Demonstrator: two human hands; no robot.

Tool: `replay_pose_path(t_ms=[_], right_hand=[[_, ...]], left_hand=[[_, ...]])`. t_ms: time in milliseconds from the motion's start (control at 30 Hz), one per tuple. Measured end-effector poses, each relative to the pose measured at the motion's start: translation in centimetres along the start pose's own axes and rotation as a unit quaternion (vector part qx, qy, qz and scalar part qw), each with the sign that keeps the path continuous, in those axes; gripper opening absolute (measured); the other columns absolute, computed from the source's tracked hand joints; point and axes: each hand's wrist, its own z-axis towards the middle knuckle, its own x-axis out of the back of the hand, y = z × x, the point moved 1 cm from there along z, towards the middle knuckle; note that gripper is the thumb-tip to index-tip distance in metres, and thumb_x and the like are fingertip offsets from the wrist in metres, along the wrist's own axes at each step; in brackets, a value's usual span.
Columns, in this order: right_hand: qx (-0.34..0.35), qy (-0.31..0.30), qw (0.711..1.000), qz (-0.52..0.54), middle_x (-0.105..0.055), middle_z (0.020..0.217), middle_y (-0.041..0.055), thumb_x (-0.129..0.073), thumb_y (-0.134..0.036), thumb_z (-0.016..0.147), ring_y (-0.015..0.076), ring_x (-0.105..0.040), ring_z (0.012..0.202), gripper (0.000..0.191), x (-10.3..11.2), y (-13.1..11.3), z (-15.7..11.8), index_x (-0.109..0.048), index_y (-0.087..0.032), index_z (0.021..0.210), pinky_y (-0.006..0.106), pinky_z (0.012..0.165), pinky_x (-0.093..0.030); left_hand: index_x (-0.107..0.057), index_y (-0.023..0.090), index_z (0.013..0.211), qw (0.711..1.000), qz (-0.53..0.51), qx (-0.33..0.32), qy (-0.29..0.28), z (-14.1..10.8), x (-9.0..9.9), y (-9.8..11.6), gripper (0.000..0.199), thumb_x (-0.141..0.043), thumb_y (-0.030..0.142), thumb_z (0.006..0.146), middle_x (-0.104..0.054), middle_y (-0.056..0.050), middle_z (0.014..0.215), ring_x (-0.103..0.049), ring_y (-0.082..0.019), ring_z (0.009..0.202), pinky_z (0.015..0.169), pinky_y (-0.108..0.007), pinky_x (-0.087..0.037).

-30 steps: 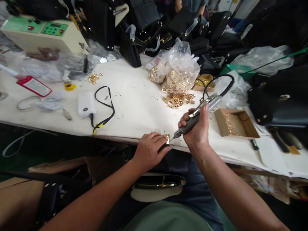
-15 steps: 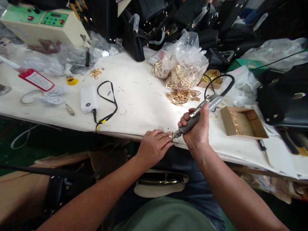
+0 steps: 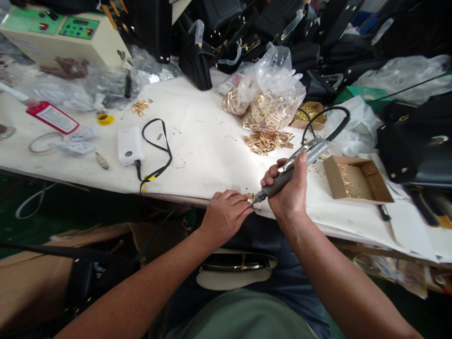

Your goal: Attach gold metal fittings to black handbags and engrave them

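Note:
My right hand (image 3: 287, 190) is wrapped round a grey power screwdriver (image 3: 278, 183), held slanting with its tip down and to the left. The tip meets a small gold metal fitting (image 3: 250, 198) at the table's front edge. Fingers of my left hand (image 3: 228, 212) press together on that fitting and hide part of it. From the screwdriver's rear a black cable (image 3: 341, 127) curves away. Beyond my hands lies a pile of gold fittings (image 3: 269, 141). On my lap, below the hands, rests a black and cream bag (image 3: 235, 273).
Clear plastic bags of gold fittings (image 3: 270, 101) stand behind the pile. To the right is an open cardboard box (image 3: 370, 181) holding small screws. A white power bank (image 3: 130, 147) with a looped black cord lies left on the white table (image 3: 205, 150). Black handbags (image 3: 196, 66) crowd the back.
The rear of the screwdriver and its cable have shifted slightly to the right. Both hands stay almost where they were, with the tip still at the gold fitting.

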Motion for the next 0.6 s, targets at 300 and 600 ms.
replay_pose_path(t_ms=[300, 600], right_hand=[[0.006, -0.012, 1.0, -0.013, -0.05, 0.06, -0.0075, -0.066, -0.076, 0.081, 0.0096, -0.049, 0.045, 0.054, -0.2, 0.28, -0.31, -0.055, -0.024, 0.086, 0.023, 0.045, -0.047], [0.008, -0.021, 1.0, -0.015, -0.05, 0.06, -0.0073, -0.067, -0.075, 0.081, 0.0096, -0.048, 0.045, 0.053, -0.18, 0.13, -0.48, -0.056, -0.023, 0.085, 0.023, 0.045, -0.046]], left_hand=[[-0.075, 0.023, 0.113, 1.0, 0.004, 0.004, 0.004, 0.02, -0.04, 0.0, 0.026, -0.056, 0.037, 0.103, -0.077, -0.006, 0.12, -0.064, -0.024, 0.108, 0.084, -0.041, -0.05], [-0.073, 0.024, 0.114, 1.0, 0.0, 0.0, 0.012, -0.12, -0.44, -0.29, 0.023, -0.059, 0.038, 0.102, -0.076, -0.003, 0.122, -0.064, -0.023, 0.109, 0.085, -0.04, -0.048]])
